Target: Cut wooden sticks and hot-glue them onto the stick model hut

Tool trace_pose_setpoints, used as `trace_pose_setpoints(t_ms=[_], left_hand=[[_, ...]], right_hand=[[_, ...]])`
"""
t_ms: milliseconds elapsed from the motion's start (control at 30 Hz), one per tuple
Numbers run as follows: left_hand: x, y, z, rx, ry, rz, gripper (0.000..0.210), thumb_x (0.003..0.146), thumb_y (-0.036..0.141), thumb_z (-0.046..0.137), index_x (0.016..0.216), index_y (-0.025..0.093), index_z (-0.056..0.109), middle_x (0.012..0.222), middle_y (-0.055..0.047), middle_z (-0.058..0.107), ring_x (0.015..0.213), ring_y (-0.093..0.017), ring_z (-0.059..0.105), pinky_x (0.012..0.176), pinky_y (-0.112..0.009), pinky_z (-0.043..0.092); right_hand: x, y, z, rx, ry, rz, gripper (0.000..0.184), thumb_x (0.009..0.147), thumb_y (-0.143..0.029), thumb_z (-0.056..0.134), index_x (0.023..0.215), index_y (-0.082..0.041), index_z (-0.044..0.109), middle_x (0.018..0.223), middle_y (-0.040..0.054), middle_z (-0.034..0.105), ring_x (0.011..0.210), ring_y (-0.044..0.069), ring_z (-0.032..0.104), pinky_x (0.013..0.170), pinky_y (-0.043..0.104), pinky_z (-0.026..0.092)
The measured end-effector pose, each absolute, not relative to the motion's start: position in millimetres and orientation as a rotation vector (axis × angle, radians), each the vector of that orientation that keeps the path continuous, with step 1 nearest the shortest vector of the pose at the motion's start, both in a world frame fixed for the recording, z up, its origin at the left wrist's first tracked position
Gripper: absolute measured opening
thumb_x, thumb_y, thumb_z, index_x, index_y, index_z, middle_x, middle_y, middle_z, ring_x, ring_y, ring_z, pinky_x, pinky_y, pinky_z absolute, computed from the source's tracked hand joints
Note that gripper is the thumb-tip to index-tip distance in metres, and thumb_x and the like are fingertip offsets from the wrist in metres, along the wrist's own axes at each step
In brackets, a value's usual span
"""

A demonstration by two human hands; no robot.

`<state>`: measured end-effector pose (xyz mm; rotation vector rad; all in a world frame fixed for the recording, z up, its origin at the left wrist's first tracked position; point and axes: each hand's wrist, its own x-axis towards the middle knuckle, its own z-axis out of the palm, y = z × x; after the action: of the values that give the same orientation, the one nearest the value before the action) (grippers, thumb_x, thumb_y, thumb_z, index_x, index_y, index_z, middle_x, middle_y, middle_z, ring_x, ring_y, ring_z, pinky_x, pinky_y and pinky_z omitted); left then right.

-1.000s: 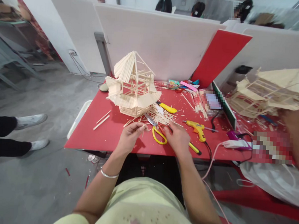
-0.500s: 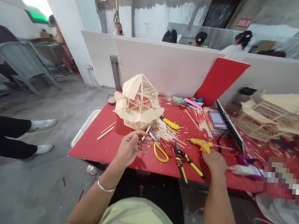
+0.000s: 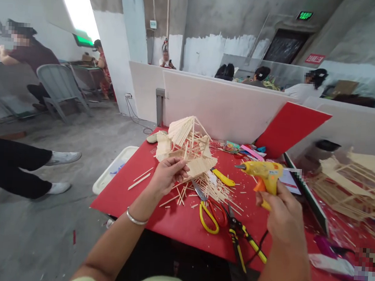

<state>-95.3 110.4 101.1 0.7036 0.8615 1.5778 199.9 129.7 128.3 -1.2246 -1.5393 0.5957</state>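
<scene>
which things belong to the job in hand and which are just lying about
Likely belonging:
glue gun in the right hand
wooden stick in the left hand
stick-built pavilion model
loose sticks, scissors, pruning shears

Likely lying about:
pink strip
red board
white tray

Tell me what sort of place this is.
Likely a craft or model-making workshop: a stick pavilion model stands on the red table, a second stick model sits farther right, and the right hand holds a yellow hot-glue gun.
</scene>
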Motion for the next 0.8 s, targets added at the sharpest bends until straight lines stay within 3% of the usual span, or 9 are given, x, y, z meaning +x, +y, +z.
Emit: trace_pose_setpoints(t_ms=[200,333,633,800], left_hand=[[-109.2,139.3,107.7,0.571,0.837,1.577,0.035,0.066,0.035,0.087,0.083,0.012,0.066,0.065,0.001,0.066,0.046,-0.005,0.057,0.037,-0.013,0.038],[-114.8,152.6,109.8,0.570,0.824,1.567,0.034,0.067,0.035,0.087,0.080,0.012,0.066,0.067,-0.001,0.068,0.048,-0.005,0.058,0.038,-0.013,0.038],[-113.6,168.3,123.0,0.516,0.829,1.591,0.035,0.064,0.031,0.088,0.080,0.008,0.067,0.067,-0.004,0.069,0.048,-0.006,0.059,0.037,-0.014,0.038],[-112.8,172.5,125.9,0.499,0.827,1.594,0.034,0.063,0.031,0.089,0.078,0.007,0.068,0.064,-0.004,0.068,0.046,-0.007,0.059,0.036,-0.015,0.039]], right_hand=[[148.3,157.8,175.4,-1.139,-1.648,0.584,0.027,0.075,-0.046,0.066,0.085,-0.021,0.060,0.065,-0.0022,0.053,0.058,0.014,0.048,0.053,0.028,0.040],[119.9,168.9,192.8,-1.239,-1.669,0.445,0.037,0.065,-0.047,0.080,0.076,-0.021,0.057,0.060,-0.0061,0.048,0.052,0.010,0.041,0.047,0.024,0.034],[94.3,189.1,201.7,-1.230,-1.677,0.522,0.024,0.077,-0.041,0.070,0.085,-0.019,0.064,0.058,-0.0065,0.045,0.051,0.010,0.037,0.046,0.024,0.031],[92.1,194.1,206.2,-1.177,-1.797,0.557,0.027,0.076,-0.037,0.066,0.096,-0.019,0.066,0.068,-0.0037,0.055,0.058,0.012,0.046,0.052,0.025,0.038]])
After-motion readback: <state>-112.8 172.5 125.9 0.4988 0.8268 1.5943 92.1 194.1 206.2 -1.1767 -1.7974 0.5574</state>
